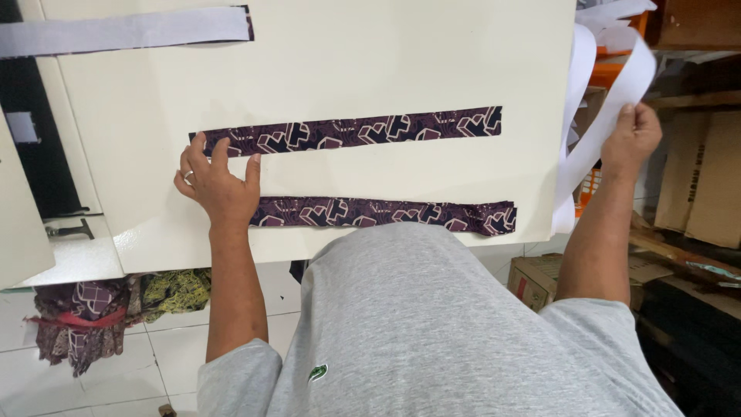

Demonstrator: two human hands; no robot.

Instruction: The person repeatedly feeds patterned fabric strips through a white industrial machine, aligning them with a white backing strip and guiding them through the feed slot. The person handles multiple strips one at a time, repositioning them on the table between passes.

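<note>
Two long strips of purple patterned fabric lie across a cream table (347,69). The upper strip (347,132) runs from left to right; the lower strip (386,214) lies nearer the table's front edge. My left hand (216,181) rests flat with fingers spread between them, fingertips touching the upper strip's left end and the heel on the lower strip's left end. Off the table's right edge, my right hand (631,137) grips a long white strip (598,116) that loops down beside the table.
Another white strip (123,31) with a dark end lies at the table's far left. Cardboard boxes (710,177) and an orange crate (606,73) stand on the right. Bundled patterned cloth (116,305) lies on the white tiled floor under the table.
</note>
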